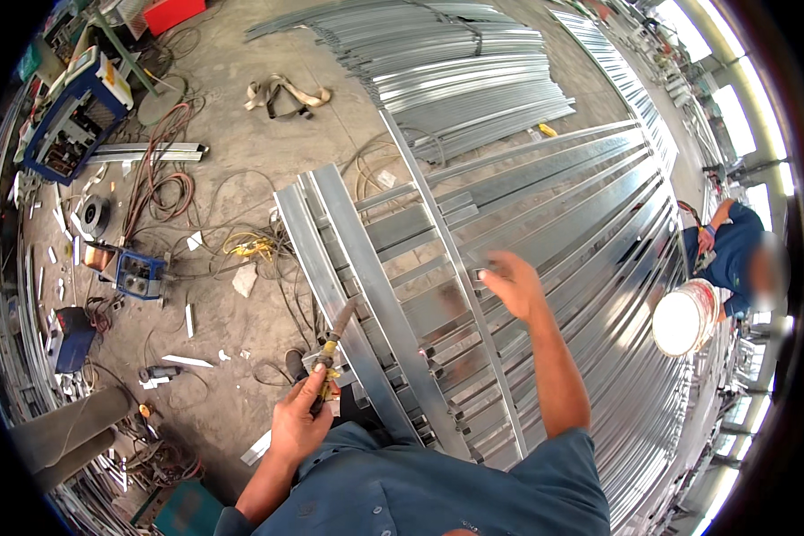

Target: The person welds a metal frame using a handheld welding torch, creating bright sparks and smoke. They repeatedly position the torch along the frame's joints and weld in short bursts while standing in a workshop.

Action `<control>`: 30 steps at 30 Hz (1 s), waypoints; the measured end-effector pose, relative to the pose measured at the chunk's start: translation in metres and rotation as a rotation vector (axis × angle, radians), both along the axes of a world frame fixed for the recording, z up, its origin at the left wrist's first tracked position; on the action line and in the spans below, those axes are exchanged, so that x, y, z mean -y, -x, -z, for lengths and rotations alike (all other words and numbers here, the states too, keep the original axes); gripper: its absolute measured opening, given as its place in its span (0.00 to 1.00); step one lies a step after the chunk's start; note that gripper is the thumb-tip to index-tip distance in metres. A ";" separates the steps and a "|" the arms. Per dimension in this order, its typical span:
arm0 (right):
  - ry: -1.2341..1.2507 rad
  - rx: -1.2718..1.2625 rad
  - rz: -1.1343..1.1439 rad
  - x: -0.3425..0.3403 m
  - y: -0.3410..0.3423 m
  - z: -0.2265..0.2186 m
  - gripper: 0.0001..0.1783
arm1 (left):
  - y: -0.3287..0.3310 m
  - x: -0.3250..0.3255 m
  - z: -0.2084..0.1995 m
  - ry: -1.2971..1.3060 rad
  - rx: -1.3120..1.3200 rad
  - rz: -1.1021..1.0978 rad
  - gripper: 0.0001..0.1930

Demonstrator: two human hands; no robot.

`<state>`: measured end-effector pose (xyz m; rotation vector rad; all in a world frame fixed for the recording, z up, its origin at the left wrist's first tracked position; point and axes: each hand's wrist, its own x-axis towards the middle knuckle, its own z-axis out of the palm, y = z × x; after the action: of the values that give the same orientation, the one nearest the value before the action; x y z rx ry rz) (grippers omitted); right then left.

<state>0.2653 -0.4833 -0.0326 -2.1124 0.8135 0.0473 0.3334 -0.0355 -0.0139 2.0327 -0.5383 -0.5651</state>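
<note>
Yellow-black hand tool (329,350) is filling my left hand (300,420); right hand (515,286), grip unclear, likely checking a metal bar (435,212), next needing care.

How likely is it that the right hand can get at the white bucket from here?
Probably not: the white bucket is next to another person, and a wide spread of metal bars lies between it and the right hand.

Ref metal frame (364,263) | left edge: tool (330,347), grip partly hidden by left hand (298,422) | right: co-worker's head (766,272) blurred | below: shirt (402,491) cut off
</note>
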 end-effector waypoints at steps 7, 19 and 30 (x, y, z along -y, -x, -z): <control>-0.491 -0.079 -0.246 -0.066 -0.055 0.023 0.26 | -0.005 0.001 0.012 -0.014 0.059 -0.007 0.38; -0.539 -0.256 -0.394 -0.068 -0.065 0.060 0.31 | -0.003 0.002 0.013 -0.045 0.039 -0.009 0.40; -0.556 -0.322 -0.449 -0.056 -0.068 0.057 0.30 | -0.001 0.006 0.019 -0.067 0.033 0.042 0.40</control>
<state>0.3334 -0.4269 -0.0898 -1.7248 0.4171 0.7783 0.3346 -0.0413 -0.0329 2.1016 -0.5901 -0.5824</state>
